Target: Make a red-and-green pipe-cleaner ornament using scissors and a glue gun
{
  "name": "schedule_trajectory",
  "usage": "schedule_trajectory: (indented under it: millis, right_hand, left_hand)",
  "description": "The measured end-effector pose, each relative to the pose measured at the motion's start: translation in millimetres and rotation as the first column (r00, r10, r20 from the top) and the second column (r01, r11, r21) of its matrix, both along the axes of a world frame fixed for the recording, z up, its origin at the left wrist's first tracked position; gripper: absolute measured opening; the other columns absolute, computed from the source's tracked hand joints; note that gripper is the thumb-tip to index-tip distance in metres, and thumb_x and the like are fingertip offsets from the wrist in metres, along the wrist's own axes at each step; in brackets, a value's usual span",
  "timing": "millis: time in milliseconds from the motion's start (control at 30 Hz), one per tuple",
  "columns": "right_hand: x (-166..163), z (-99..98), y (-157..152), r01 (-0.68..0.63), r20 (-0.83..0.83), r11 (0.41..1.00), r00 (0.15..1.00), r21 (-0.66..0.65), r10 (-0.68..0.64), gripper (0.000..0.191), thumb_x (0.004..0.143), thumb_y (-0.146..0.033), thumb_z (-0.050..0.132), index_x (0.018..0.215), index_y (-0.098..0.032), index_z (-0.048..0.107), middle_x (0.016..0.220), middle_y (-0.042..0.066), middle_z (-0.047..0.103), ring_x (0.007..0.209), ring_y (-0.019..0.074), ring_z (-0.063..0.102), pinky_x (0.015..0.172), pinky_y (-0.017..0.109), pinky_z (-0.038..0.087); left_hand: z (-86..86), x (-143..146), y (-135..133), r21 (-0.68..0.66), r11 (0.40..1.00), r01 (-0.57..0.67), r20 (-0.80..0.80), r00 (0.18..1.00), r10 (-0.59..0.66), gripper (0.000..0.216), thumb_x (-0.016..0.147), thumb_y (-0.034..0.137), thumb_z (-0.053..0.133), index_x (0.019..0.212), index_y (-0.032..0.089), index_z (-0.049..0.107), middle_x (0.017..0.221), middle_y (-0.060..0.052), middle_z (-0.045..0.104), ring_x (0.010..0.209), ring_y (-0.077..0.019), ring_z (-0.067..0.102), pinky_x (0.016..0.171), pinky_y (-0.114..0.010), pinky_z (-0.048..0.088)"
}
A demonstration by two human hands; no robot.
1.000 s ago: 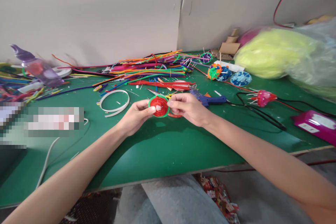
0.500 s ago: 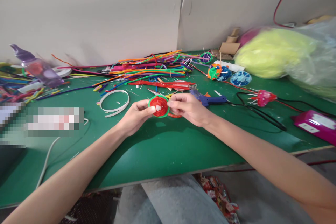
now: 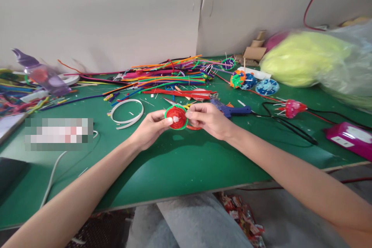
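Fingertips of left hand (image 3: 151,128) and right hand (image 3: 207,118) pinch opposite rims of red pipe-cleaner disc (image 3: 176,117), upright between them, equally near.

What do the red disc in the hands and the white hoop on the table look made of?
The red disc: seemingly coiled pipe cleaner, matte and fuzzy, with a green rim. The white hoop: probably plastic, a thin, smooth, slightly glossy band.
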State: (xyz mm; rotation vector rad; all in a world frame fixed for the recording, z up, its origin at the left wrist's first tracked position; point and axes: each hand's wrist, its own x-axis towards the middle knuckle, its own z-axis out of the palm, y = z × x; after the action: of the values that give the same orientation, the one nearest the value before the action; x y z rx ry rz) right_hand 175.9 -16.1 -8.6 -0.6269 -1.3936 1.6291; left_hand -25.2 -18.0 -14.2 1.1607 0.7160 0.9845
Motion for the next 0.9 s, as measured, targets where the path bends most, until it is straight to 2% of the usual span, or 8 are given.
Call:
schedule_trajectory:
  millis: [700,900]
  right_hand:
    - [-0.5,-0.2,-0.6,0.007,0.004,1.0,1.0,0.005,-0.007,0.037,0.077,-0.035,0.074,0.056,-0.016,0.049,0.048,-0.005,0.044,0.045,0.0049,0.032,0.044,0.024,0.02]
    - [-0.5,0.3,-0.2,0.002,0.001,1.0,1.0,0.0,-0.002,0.037,0.076,-0.036,0.074,0.056,-0.016,0.05,0.049,-0.005,0.045,0.045,0.0048,0.032,0.045,0.023,0.02]
  left_hand:
    - [1.1,0.2,-0.5,-0.005,1.0,-0.015,-0.012,1.0,0.015,0.024,0.064,0.032,0.085,0.08,0.016,0.076,0.079,-0.003,0.074,0.072,-0.0138,0.064,0.077,-0.028,0.051]
    - [0.7,-0.2,-0.7,-0.001,1.0,-0.004,-0.003,1.0,0.004,0.024,0.065,0.032,0.084,0.081,0.015,0.076,0.08,-0.002,0.074,0.073,-0.0123,0.064,0.075,-0.025,0.052]
